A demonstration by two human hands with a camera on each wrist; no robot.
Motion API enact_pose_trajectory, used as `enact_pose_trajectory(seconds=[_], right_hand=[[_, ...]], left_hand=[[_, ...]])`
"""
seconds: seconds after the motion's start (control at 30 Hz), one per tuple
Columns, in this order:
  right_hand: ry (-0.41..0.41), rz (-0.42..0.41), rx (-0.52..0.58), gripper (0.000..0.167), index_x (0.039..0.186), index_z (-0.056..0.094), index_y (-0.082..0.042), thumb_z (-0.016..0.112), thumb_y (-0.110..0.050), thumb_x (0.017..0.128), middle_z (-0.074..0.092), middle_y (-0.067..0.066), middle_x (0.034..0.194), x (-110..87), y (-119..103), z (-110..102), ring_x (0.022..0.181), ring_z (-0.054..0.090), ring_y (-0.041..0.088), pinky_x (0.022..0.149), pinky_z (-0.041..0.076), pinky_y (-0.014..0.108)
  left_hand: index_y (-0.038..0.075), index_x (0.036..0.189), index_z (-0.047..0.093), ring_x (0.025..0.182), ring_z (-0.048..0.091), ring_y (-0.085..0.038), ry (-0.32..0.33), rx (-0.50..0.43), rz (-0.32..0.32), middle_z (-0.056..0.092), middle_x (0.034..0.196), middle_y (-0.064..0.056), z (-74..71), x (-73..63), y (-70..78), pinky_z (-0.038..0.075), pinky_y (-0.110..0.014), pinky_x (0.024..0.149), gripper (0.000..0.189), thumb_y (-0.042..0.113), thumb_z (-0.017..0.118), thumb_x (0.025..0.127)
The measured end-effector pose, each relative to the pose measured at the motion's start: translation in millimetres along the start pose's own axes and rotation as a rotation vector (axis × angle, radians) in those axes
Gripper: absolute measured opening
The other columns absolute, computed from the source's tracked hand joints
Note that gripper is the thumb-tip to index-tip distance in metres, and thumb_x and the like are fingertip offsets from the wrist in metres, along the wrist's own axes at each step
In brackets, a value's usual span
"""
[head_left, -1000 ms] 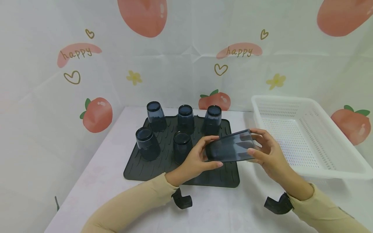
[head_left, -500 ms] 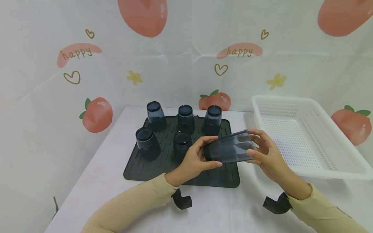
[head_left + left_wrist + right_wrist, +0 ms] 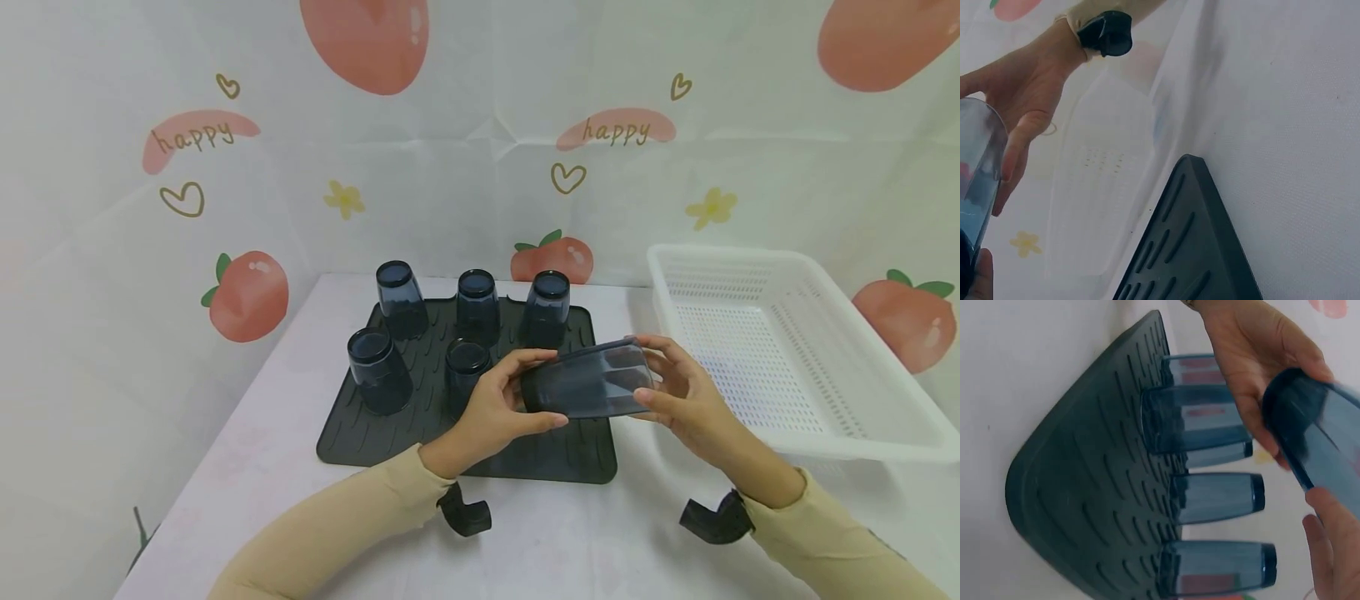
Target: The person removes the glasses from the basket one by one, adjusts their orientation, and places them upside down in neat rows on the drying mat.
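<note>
A blue-grey drinking glass [image 3: 588,383] lies tilted almost sideways between both hands, held above the front right of a black drying mat [image 3: 540,460]. My left hand [image 3: 501,412] grips its dark, thick base end, thumb below and fingers above. At the other end, my right hand [image 3: 686,400] holds the glass near its rim between thumb and fingers. Several matching glasses stand upside down on the mat: three along the back, including a back-right glass [image 3: 547,308], then a front-left glass [image 3: 380,371] and a front-middle glass [image 3: 465,375] partly behind my left hand.
To the right stands a white perforated plastic basket [image 3: 750,358], its near rim beside my right forearm. A white cloth [image 3: 570,542] covers the table, and a printed curtain [image 3: 450,158] hangs behind it. Each sleeve carries a black wrist mount [image 3: 465,512].
The glass and both hands have shifted very slightly left. The grip at both ends stays the same, and the glasses on the mat have not moved.
</note>
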State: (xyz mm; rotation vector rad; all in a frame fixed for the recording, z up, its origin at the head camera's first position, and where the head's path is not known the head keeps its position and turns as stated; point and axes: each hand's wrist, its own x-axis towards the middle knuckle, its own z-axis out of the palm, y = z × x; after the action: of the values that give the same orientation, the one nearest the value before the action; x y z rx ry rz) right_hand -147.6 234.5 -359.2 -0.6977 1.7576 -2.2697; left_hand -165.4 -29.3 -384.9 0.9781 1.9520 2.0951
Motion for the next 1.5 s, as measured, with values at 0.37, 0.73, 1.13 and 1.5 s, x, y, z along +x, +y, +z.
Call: enact_pose_trajectory(seconds=[0.37, 0.73, 1.13, 1.5], right_hand=[[-0.101, 0.067, -0.083, 0.059, 0.136, 0.043, -0.019, 0.06, 0.008, 0.087, 0.053, 0.001, 0.125, 0.8, -1, -6, 0.107, 0.059, 0.016, 0.084, 0.056, 0.03], [-0.187, 0.102, -0.131, 0.061, 0.137, 0.04, -0.017, 0.062, 0.008, 0.086, 0.047, 0.0, 0.133, 1.8, 2, -5, 0.117, 0.059, 0.018, 0.088, 0.055, 0.032], [-0.211, 0.169, -0.154, 0.063, 0.137, 0.04, -0.015, 0.066, 0.006, 0.084, 0.046, 0.001, 0.133, 1.7, 16, 0, 0.117, 0.056, 0.017, 0.088, 0.055, 0.031], [-0.206, 0.208, -0.297, 0.067, 0.139, 0.034, 0.002, 0.069, 0.001, 0.082, 0.049, 0.007, 0.129, 1.0, 29, 1, 0.107, 0.058, 0.021, 0.082, 0.057, 0.035]], left_hand=[[0.0, 0.134, 0.047, 0.111, 0.057, -0.017, 0.024, 0.021, 0.054, 0.05, 0.13, -0.014, -7.7, -1.0, 1.5, 0.052, -0.032, 0.095, 0.069, -0.002, 0.081, 0.074], [-0.007, 0.13, 0.047, 0.107, 0.057, -0.016, 0.003, -0.027, 0.19, 0.048, 0.124, -0.028, -15.2, 1.0, 13.2, 0.053, -0.03, 0.094, 0.066, -0.004, 0.08, 0.073], [-0.01, 0.132, 0.043, 0.112, 0.055, -0.016, -0.01, -0.111, 0.218, 0.049, 0.127, -0.028, -11.8, 6.3, 20.8, 0.052, -0.028, 0.094, 0.073, 0.015, 0.083, 0.077], [-0.011, 0.134, 0.042, 0.115, 0.056, -0.013, -0.037, -0.137, 0.226, 0.046, 0.126, -0.037, -1.0, 15.6, 24.6, 0.049, -0.028, 0.1, 0.074, 0.016, 0.082, 0.079]])
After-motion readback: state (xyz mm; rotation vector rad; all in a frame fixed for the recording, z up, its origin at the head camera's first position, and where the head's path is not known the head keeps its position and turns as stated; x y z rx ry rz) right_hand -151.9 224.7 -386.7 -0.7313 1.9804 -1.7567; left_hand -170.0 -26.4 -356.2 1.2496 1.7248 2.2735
